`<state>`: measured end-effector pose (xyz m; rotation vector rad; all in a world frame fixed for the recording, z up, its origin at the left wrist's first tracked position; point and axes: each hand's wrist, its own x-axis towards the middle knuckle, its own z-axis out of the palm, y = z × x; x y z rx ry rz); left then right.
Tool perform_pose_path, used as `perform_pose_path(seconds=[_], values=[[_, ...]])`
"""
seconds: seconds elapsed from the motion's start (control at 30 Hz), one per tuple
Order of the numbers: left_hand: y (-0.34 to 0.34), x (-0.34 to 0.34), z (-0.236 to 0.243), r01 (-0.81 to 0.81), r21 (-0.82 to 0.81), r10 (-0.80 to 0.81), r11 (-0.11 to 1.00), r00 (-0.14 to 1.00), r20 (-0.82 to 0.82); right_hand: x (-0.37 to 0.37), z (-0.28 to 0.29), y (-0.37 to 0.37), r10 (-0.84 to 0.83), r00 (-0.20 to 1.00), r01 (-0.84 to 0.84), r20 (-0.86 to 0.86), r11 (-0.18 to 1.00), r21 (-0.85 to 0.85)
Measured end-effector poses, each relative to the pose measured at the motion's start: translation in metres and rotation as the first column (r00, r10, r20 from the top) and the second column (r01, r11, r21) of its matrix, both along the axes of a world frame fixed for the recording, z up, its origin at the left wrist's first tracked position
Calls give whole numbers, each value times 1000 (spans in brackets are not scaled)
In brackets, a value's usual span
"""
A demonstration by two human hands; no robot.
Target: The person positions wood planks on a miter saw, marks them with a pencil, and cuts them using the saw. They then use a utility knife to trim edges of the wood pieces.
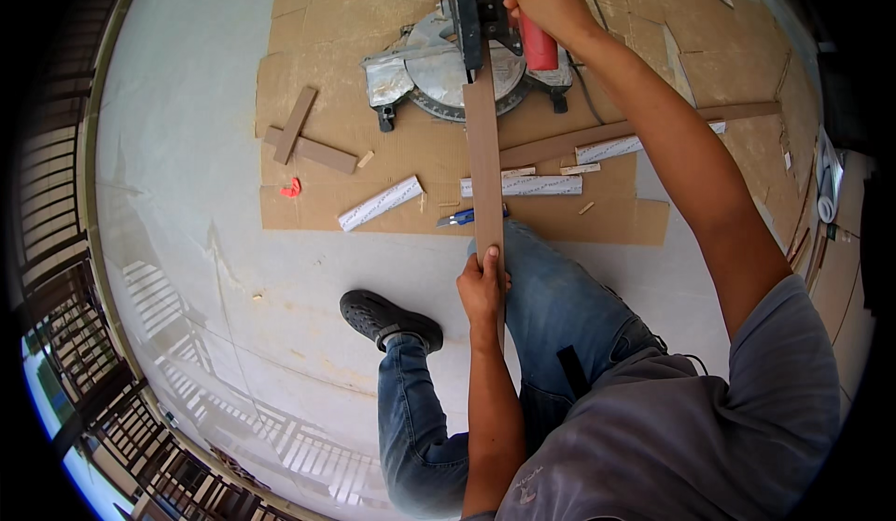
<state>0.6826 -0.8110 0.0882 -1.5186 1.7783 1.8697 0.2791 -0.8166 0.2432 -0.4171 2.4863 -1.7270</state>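
My left hand (482,285) is closed around the near end of a long brown wooden strip (483,148), thumb on top. The strip runs away from me, and its far end lies on the base of a miter saw (425,69), under the dark saw head. My right hand (553,0) is wrapped around the saw's handle at the top of the view, with the handle mostly hidden by the fingers. Under the strip, near my knee, lies a blue utility knife (459,217); part of it is covered.
Flattened cardboard (308,208) lies under the saw. On it are two crossed brown offcuts (297,125), several white-backed pieces (381,203), a red scrap (291,188) and a long curved-looking strip (597,136). A black cord (586,92) trails beside the saw. Railings (89,362) stand at left.
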Motion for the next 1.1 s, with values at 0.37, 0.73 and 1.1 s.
perform_pose_path(seconds=[0.37,0.73,1.1], values=[[0,0,0,14,-35,-14,999,1000,12,6,1,0,-4,1000,4,-3,1000,10],[1,-1,4,-6,-41,6,999,1000,-8,8,3,0,-17,1000,17,8,1000,12],[-2,-9,14,-13,-26,13,1000,1000,19,5,-3,2,8,1000,-8,2,1000,-25]])
